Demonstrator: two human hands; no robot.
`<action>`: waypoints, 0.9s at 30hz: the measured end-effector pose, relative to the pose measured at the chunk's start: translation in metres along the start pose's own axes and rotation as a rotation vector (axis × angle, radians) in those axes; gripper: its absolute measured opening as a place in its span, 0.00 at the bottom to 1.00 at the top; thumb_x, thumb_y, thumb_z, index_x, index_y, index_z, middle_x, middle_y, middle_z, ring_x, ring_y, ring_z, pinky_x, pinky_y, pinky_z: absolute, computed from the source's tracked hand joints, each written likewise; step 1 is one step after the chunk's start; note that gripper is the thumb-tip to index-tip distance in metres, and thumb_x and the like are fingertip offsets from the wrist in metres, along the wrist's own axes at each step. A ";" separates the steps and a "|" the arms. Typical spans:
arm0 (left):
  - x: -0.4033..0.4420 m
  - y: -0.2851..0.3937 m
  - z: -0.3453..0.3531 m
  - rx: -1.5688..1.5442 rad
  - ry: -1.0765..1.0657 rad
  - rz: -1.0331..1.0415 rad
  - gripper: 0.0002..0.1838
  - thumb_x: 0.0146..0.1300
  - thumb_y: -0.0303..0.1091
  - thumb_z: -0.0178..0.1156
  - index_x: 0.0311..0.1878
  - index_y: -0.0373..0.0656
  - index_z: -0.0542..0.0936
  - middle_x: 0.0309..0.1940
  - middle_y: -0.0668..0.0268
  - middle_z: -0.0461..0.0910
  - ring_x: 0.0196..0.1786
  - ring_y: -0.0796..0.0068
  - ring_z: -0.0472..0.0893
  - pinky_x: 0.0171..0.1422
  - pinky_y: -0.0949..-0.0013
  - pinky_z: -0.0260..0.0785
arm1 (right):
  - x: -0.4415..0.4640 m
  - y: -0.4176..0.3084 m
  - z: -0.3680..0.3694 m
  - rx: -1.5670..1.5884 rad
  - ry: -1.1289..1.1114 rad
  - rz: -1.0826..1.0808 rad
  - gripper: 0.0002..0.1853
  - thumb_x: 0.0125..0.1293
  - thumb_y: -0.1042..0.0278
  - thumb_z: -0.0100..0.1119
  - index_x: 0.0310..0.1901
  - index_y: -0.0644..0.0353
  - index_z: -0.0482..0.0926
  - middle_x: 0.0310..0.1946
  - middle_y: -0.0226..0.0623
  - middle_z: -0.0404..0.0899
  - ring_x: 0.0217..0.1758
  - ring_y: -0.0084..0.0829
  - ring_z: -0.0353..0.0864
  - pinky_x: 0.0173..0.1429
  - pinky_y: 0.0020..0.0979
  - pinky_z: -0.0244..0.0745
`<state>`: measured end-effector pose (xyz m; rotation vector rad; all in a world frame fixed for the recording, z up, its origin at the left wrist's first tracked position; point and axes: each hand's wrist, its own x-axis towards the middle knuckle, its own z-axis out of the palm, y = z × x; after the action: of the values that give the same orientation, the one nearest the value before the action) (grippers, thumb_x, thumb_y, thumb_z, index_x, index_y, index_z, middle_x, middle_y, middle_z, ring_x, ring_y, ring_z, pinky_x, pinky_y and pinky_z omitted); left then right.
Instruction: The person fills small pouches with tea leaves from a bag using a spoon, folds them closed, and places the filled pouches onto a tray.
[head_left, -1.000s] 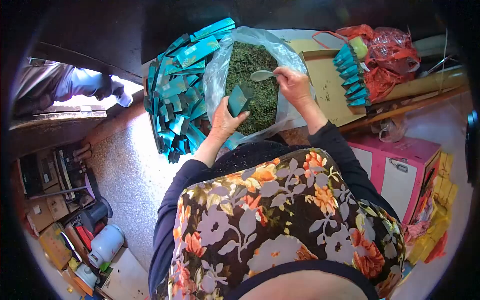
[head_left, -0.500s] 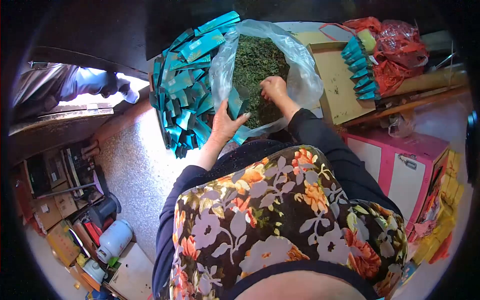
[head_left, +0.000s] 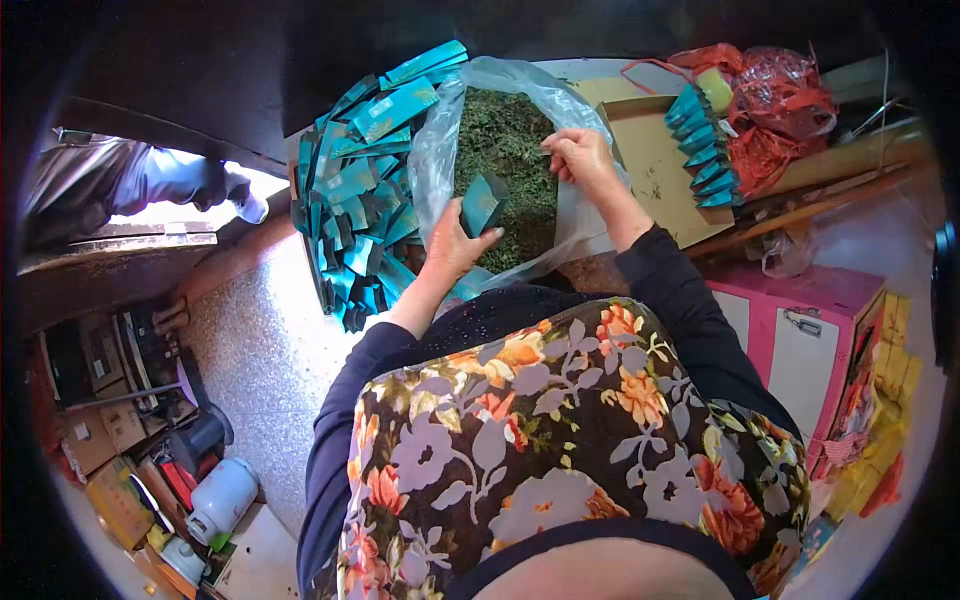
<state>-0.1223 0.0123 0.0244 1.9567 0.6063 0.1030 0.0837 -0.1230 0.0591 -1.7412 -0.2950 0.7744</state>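
My left hand [head_left: 455, 247] holds a small teal packet [head_left: 485, 203] over the near left part of the clear plastic bag [head_left: 437, 130]. The packet is tilted, with its dark end facing up. Dried green leaves [head_left: 503, 130], which look like tea, fill the bag. At the bag's right side, above the leaves, my right hand [head_left: 588, 165] is closed with thumb and fingertips together. What it pinches, if anything, is too small to make out. Left of the bag, a box holds a heap of similar teal packets [head_left: 355, 180].
A cardboard tray [head_left: 650, 150] right of the bag has a row of upright teal packets [head_left: 703, 150] along its edge. Red plastic bags [head_left: 780, 100] lie beyond it. A pink and white cabinet [head_left: 800, 340] stands at right. A gas cylinder [head_left: 222, 500] is on the floor at left.
My right hand has moved up and right, from over the middle of the leaves to the bag's right side. My left hand keeps its packet, which now shows more clearly.
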 end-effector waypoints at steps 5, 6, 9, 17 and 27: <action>0.013 -0.001 0.008 0.073 0.028 -0.029 0.35 0.45 0.43 0.74 0.54 0.39 0.70 0.43 0.56 0.79 0.46 0.63 0.79 0.53 0.65 0.69 | -0.006 -0.022 -0.007 -0.133 -0.037 -0.066 0.09 0.58 0.72 0.51 0.31 0.62 0.83 0.15 0.32 0.76 0.13 0.18 0.71 0.18 0.21 0.66; 0.015 -0.001 0.009 0.167 0.048 -0.026 0.35 0.45 0.42 0.74 0.54 0.39 0.70 0.43 0.54 0.79 0.47 0.61 0.79 0.53 0.64 0.69 | -0.008 -0.024 -0.006 -0.194 -0.062 -0.090 0.09 0.58 0.73 0.51 0.31 0.62 0.83 0.15 0.32 0.76 0.14 0.19 0.72 0.18 0.22 0.67; 0.019 -0.003 0.010 0.170 0.032 -0.003 0.35 0.43 0.41 0.75 0.54 0.39 0.70 0.44 0.53 0.78 0.47 0.58 0.79 0.53 0.63 0.69 | -0.012 -0.024 0.004 -0.326 -0.092 -0.128 0.10 0.56 0.72 0.51 0.30 0.63 0.83 0.16 0.33 0.78 0.16 0.21 0.76 0.22 0.24 0.70; 0.019 -0.004 0.011 0.132 0.037 0.082 0.35 0.41 0.40 0.76 0.53 0.40 0.71 0.46 0.55 0.77 0.50 0.58 0.77 0.54 0.63 0.68 | -0.036 -0.019 0.038 -0.960 -0.108 -0.922 0.03 0.53 0.74 0.56 0.30 0.55 0.77 0.19 0.37 0.76 0.26 0.38 0.80 0.31 0.37 0.75; 0.006 -0.014 0.016 -0.133 0.088 0.082 0.35 0.42 0.36 0.75 0.54 0.41 0.69 0.43 0.60 0.77 0.46 0.68 0.77 0.53 0.66 0.69 | -0.052 -0.049 0.024 -0.873 0.035 -1.119 0.07 0.51 0.78 0.58 0.33 0.57 0.78 0.21 0.34 0.77 0.25 0.35 0.79 0.30 0.34 0.74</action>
<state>-0.1164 0.0066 0.0038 1.8551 0.5625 0.2752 0.0384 -0.1184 0.1191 -1.9362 -1.5865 -0.2779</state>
